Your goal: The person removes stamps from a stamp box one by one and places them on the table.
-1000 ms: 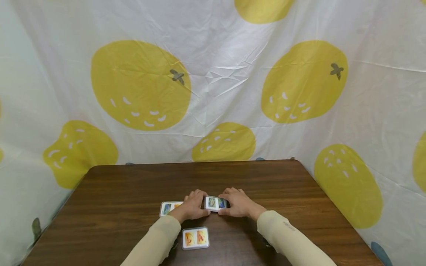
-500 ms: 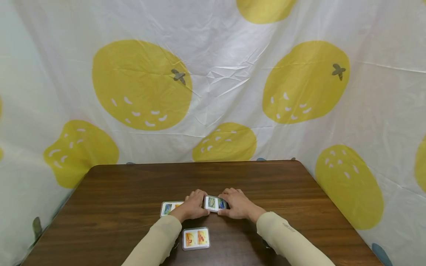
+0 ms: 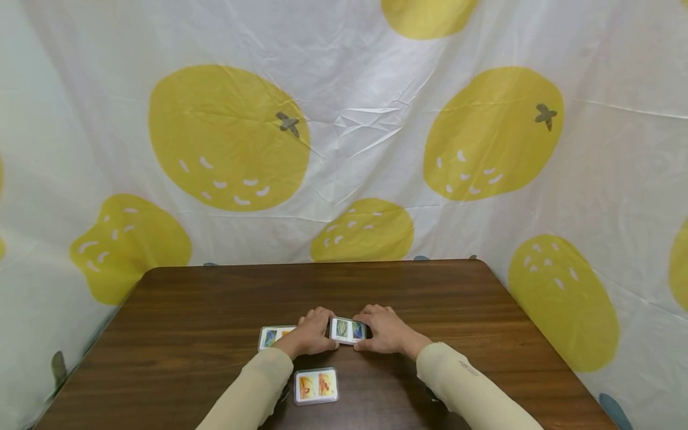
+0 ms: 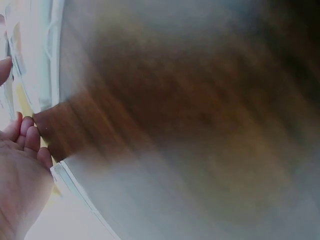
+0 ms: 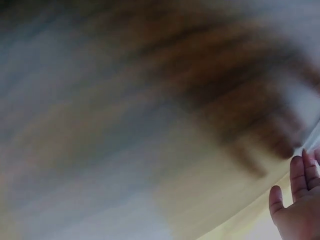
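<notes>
A small flat case [image 3: 347, 329] with a clear rim shows a green and a blue stamp-like picture, side by side on white. My left hand [image 3: 310, 334] pinches its left end, thumb at the near side and fingers at the far side. At the opposite end, my right hand [image 3: 388, 329] pinches the case in the same way. A second case [image 3: 270, 337], with blue and orange pictures, lies partly hidden behind my left hand. Nearer to me is a third case [image 3: 316, 386] with two orange pictures. Both wrist views are mostly blur, with my left fingers [image 4: 32, 137] and right fingers [image 5: 298, 177] at their edges.
Everything lies on a dark brown wooden table [image 3: 215, 298] with rounded far corners. A white cloth [image 3: 365, 149] with yellow fruit prints hangs behind it and along both sides. My pale sleeves [image 3: 462, 382] reach in from the near edge.
</notes>
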